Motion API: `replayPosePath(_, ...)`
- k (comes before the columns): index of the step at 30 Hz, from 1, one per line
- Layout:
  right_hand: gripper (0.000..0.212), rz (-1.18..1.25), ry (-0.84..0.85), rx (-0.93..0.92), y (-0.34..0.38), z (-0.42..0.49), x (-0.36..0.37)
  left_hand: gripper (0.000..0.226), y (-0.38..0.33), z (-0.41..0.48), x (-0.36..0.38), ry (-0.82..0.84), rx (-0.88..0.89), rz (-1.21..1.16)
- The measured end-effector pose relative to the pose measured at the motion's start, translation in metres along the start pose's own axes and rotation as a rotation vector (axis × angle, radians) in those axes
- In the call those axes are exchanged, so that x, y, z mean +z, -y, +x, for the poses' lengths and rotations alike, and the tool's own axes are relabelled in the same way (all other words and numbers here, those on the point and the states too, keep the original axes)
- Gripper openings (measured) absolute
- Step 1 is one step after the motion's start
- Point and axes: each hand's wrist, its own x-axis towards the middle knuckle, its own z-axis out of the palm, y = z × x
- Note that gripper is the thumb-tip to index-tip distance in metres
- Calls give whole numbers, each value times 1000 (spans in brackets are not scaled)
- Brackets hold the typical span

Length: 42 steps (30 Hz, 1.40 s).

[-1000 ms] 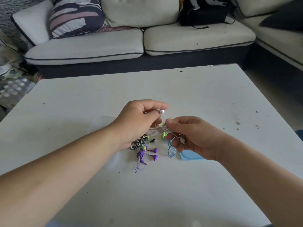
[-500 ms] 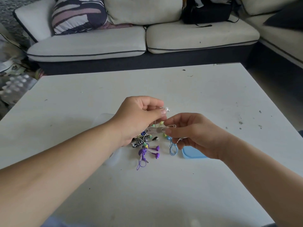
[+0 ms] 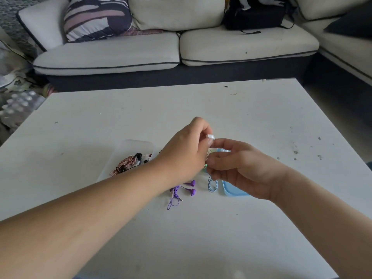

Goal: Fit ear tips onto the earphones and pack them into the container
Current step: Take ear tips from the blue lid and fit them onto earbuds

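The left hand [image 3: 187, 150] is pinching a small white bud [image 3: 210, 136] between thumb and forefinger, above the middle of the surface [image 3: 261, 121]. The right hand [image 3: 241, 170] is meeting it from the right with fingers curled and its fingertips [image 3: 220, 142] just beside the bud. Whether they are gripping an ear tip is too small to tell. Judging by the task, a tip is being seated on this bud. Doing that well is probably calling for the left hand to be clamping the bud by its body, not its cord, with the nozzle facing the right hand. The right hand should be pushing the tip on straight while rolling it a little, so the soft rim is not folding under. A blue cord [image 3: 212, 185] is looping below the right hand, and tugging it could be pulling the bud off line. The clear container [image 3: 138, 141] is lying left of the middle with pink earphones [image 3: 123, 167] already inside it. Purple earphones [image 3: 192, 191] are waiting loose toward the near edge, and the blue lid [image 3: 231, 191] is lying partly under the right hand.
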Motion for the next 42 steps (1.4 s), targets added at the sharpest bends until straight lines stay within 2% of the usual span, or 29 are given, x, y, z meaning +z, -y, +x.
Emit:
replayPosePath(2, 34, 98, -7, 21, 2, -1, -1, 2, 4, 2, -3, -44, -28, -61)
replayPosePath(8, 27, 360, -172, 4, -1, 1, -4, 6, 7, 1, -9, -94, -106, -229)
replayPosePath(13, 10, 155, -225, -33, -3, 2, 0, 5, 7, 0, -9, -91, -140, -332)
replayPosePath(17, 11, 60, -231, -80, -3, 1, 2, 3, 3, -1, -5, -59, -191, -366)
replayPosePath(21, 11, -52, -341, -149, -1, -1, 0, 3, -3, 0, 4, -27, -254, -409)
replayPosePath(25, 10, -10, -311, -144, 3, -7, -8, 3, -8, 7, 12, -40, -291, -442)
replayPosePath(27, 8, -21, -367, -134, 6, -10, -17, 3, -10, 12, 15, -51, -312, -473)
replayPosePath(30, 4, -236, -640, -166, 6, -11, -43, 5, -13, 17, 24, -33, -340, -490)
replayPosePath(33, 13, -415, -829, -160, -1, -8, -72, 7, -13, 20, 32, 11, -350, -471)
replayPosePath(36, 16, -601, -878, -112, -13, -2, -96, 14, -13, 23, 39, 51, -360, -443)
replayPosePath(42, 17, -882, -821, -20, -32, 13, -112, 14, -10, 25, 47, 73, -373, -410)
